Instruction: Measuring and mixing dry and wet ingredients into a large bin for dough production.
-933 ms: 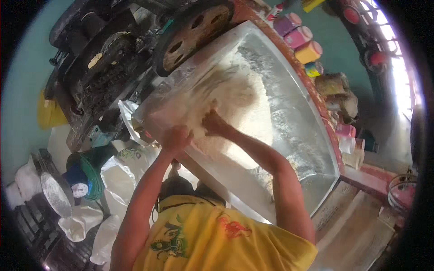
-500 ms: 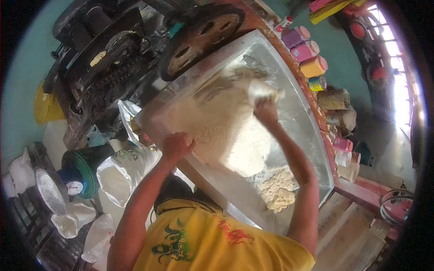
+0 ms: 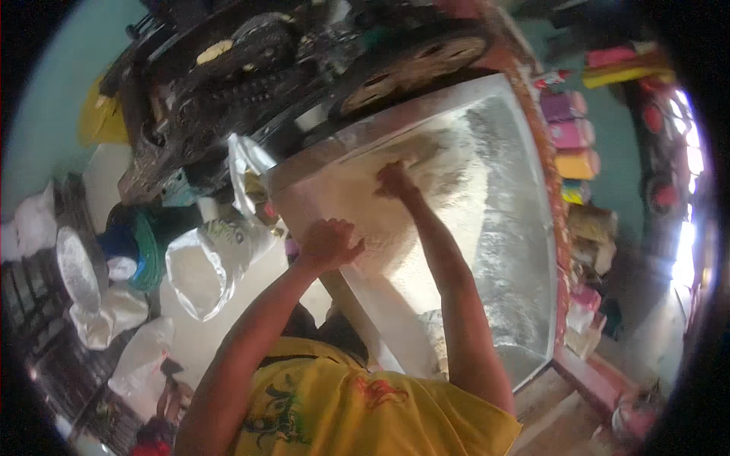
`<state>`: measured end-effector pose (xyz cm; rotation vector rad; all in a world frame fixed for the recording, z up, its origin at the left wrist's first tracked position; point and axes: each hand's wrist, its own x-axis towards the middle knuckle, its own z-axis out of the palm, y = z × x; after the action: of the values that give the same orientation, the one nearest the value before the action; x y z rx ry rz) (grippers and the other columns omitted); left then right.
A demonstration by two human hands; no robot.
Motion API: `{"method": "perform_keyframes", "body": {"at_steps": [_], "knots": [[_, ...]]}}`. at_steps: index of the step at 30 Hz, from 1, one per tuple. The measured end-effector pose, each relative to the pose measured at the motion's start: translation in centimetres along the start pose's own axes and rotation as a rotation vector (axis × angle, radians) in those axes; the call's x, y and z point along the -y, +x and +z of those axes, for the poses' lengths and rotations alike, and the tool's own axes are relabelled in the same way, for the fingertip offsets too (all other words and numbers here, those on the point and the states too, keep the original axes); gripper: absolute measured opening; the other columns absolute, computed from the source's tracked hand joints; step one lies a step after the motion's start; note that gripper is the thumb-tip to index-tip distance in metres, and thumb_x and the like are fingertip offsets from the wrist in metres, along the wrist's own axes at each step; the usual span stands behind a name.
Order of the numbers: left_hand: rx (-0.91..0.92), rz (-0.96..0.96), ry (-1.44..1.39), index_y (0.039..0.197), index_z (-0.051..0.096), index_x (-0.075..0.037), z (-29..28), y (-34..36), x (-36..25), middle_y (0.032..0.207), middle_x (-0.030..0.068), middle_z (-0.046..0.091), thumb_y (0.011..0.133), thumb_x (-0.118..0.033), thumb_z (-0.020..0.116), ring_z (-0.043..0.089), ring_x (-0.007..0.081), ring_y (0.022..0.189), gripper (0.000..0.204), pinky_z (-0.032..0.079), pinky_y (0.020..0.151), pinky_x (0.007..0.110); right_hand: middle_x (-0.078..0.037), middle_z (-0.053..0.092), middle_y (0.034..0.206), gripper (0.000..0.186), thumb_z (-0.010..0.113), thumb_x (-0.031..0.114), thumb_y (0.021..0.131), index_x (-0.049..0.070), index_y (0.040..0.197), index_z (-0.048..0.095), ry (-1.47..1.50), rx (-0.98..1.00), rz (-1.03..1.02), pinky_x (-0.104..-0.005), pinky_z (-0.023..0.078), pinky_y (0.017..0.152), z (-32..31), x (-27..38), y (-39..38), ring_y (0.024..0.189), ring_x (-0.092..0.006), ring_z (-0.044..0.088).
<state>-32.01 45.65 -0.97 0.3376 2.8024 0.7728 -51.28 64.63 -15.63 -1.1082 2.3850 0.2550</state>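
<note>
While right hand (image 3: 396, 181) reaches out, left hand (image 3: 331, 244) curls.

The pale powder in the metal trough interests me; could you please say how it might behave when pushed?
The pale powder will probably shift and spread rather than move as one piece, as it lies in a loose-looking, uneven layer. It may also cling a little, since whitish smears mark the metal trough.

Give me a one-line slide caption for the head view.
Right hand over pale powder in a metal tray, left hand at the tray's near edge.
</note>
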Motion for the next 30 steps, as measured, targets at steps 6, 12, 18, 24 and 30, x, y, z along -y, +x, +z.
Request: {"method": "perform_keyframes", "body": {"at_steps": [6,12,18,24,30], "knots": [[0.038,0.054,-0.012,0.09,0.066,-0.004,-0.8,-1.0,-0.7,0.085,0.0177,0.066,0.084,-0.053,0.057,0.065,0.0348,0.084,0.05,0.05,0.08,0.047,-0.006,0.064,0.084,0.027,0.068,0.039,0.069,0.013,0.076,0.07,-0.335,-0.352,-0.106,-0.0561,0.037,0.091,-1.0,9.5,-13.1,0.091,-0.0285,0.059],[-0.323,0.318,-0.22,0.114,0.063,-0.005,-3.3,-3.6,-1.1,0.11,0.019,0.063,0.086,-0.04,0.061,0.06,0.0335,0.103,0.045,0.047,0.089,0.047,-0.011,0.064,0.09,0.013,0.057,0.016,0.076,0.01,0.081,0.067,-0.264,-0.282,0.321,-0.0458,0.04,0.095,-4.1,14.3,-27.9,0.094,-0.0321,0.058],[-0.549,0.302,-0.29,0.125,0.056,-0.003,-2.7,-13.5,5.6,0.127,0.019,0.052,0.082,-0.026,0.066,0.048,0.0382,0.118,0.05,0.037,0.101,0.047,-0.022,0.067,0.092,0.035,0.065,0.031,0.075,-0.002,0.085,0.066,0.143,-0.448,0.919,-0.045,0.044,0.085,-8.0,20.4,-39.9,0.092,-0.0356,0.061],[-0.758,-0.371,0.005,0.131,0.049,-0.003,4.9,-39.8,21.0,0.128,0.0204,0.052,0.09,-0.026,0.058,0.046,0.0377,0.121,0.048,0.032,0.106,0.048,-0.01,0.062,0.076,0.047,0.069,0.039,0.082,-0.006,0.092,0.065,1.095,-1.354,1.272,-0.039,0.045,0.066,3.0,27.2,-45.7,0.068,-0.0227,0.055],[-0.594,-1.302,-0.276,0.125,0.053,-0.006,12.4,-66.4,26.2,0.12,0.0183,0.054,0.084,-0.023,0.063,0.053,0.0349,0.108,0.046,0.044,0.091,0.045,-0.015,0.065,0.091,0.033,0.071,0.019,0.086,-0.01,0.099,0.063,1.475,-1.442,0.913,-0.0359,0.046,0.077,-2.9,39.0,-51.3,0.084,-0.0198,0.058]]}}
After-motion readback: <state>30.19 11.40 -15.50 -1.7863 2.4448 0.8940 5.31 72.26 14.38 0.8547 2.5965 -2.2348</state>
